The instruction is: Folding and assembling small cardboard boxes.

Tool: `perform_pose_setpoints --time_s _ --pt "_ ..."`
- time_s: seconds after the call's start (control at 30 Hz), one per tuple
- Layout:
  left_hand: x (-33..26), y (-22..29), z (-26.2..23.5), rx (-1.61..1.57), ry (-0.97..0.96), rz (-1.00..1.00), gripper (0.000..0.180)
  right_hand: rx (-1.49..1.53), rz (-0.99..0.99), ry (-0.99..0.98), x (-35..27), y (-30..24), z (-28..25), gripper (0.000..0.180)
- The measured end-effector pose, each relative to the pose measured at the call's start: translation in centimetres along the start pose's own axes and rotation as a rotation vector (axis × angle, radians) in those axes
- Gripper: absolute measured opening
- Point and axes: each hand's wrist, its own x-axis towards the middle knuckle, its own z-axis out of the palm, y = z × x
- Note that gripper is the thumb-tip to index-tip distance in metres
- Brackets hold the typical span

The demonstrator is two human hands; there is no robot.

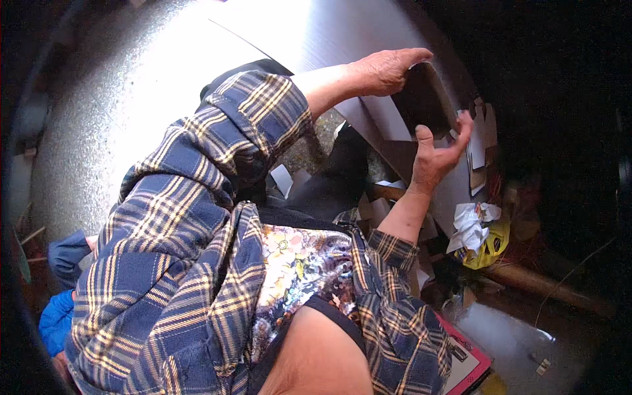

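Note:
An open cardboard box (423, 99) with a dark brown inside lies between my two hands at the edge of a smooth grey table. My left hand (382, 72) is at its far end, fingers stretched along the rim. At the near end my right hand (438, 157) grips the corner, its thumb apart from the fingers and the fingertips on the outer edge. Pale flaps or panels (385, 118) stand beside the box on the left. Shadow hides the bottom of the box.
Crumpled white paper (471, 227) and a yellow plastic bag (490, 247) lie at the right. Flat cardboard pieces (484, 141) stand beyond my right hand. A pink-edged flat thing (471, 362) is at lower right. Someone in blue (58, 322) is at the left edge.

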Motion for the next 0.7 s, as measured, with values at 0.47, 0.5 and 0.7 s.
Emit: perform_pose_setpoints --time_s 0.47,0.5,0.7 --pt "-0.1 1.3 -1.3 -0.023 -0.139 0.055 0.051 0.374 0.682 0.047 5.4 5.2 1.1 0.023" --pt "0.0 1.6 -1.2 -0.023 -0.141 0.055 0.051 0.391 0.588 0.055 5.1 5.4 1.3 0.023" --pt "1.2 1.4 -1.0 -0.234 -0.064 -0.07 0.041 0.539 0.473 0.095 4.1 6.5 2.6 0.024"
